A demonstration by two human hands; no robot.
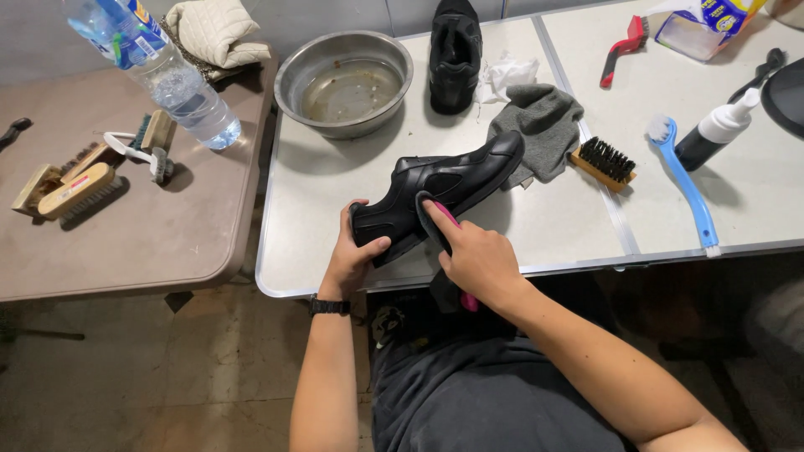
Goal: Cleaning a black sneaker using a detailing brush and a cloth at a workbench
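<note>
A black leather shoe (452, 180) is lifted over the front edge of the white table (310, 201), toe pointing up and to the right. My left hand (350, 255) grips its heel. My right hand (477, 259) presses a dark cloth with a pink underside (437, 224) against the shoe's side near the sole. The cloth's lower end hangs below my right wrist.
A second black shoe (455, 54), a steel bowl (344, 82), a grey rag (543, 125), a wooden brush (605, 161), a blue brush (685, 180) and a bottle (716, 134) lie on the white table. The brown table (142, 234) at left holds brushes (75, 186) and a water bottle (163, 71).
</note>
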